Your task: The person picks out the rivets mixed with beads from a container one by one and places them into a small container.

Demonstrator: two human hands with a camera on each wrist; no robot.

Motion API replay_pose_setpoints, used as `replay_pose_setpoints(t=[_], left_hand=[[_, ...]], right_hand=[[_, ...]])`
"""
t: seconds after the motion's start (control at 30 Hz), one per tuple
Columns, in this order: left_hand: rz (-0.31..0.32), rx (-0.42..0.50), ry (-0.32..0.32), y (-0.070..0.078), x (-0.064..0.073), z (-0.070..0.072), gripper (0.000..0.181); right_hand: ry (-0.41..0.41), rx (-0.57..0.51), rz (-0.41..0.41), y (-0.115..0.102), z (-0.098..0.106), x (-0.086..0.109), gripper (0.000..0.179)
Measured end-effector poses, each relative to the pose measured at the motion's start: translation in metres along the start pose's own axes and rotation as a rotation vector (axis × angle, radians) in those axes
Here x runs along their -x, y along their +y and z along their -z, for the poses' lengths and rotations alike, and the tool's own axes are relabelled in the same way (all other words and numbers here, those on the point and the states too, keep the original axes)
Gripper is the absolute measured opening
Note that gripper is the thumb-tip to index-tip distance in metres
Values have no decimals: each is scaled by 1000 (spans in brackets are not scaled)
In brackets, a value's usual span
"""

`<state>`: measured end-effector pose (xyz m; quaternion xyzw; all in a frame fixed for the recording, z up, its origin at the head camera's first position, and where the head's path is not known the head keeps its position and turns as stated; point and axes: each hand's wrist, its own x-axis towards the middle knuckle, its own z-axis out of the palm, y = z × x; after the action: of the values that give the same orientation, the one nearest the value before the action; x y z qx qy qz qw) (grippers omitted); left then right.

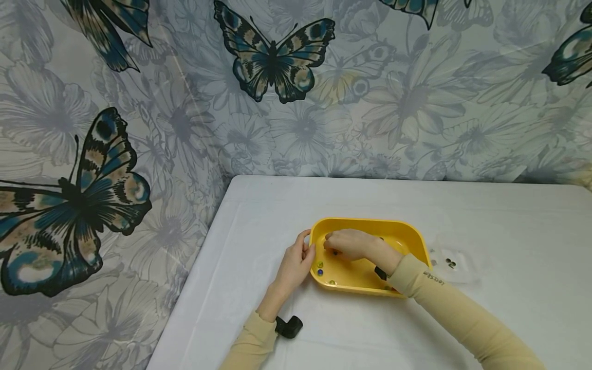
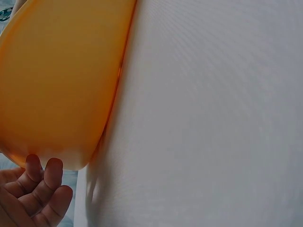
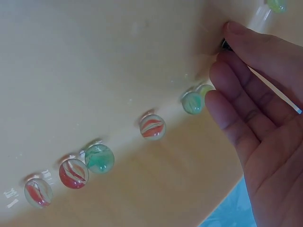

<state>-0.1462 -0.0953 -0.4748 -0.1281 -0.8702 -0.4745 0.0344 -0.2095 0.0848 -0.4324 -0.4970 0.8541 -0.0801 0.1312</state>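
A yellow plastic tray lies on the white table with glass marbles in it. My left hand holds the tray's left end, its fingertips against the outer wall in the left wrist view. Inside the tray, my right hand reaches down near the left part. Between its thumb and index finger it pinches a dark marble, mostly hidden by the fingers. Along the tray's edge in the right wrist view sit red-striped marbles and green marbles. A blue marble lies in the near left corner.
Right of the tray stands a clear container with a few dark marbles in it. The white table runs back to a wall with butterfly and flower patterns. A black wrist camera sits on the left wrist.
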Motion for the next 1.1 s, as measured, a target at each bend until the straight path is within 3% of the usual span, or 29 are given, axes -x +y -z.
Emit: replay_pose_setpoints(t=[1.1], left_hand=[[6,5,-6,1,0,1,38]], right_hand=[[-7,-29,-5,-1,0,2,13]])
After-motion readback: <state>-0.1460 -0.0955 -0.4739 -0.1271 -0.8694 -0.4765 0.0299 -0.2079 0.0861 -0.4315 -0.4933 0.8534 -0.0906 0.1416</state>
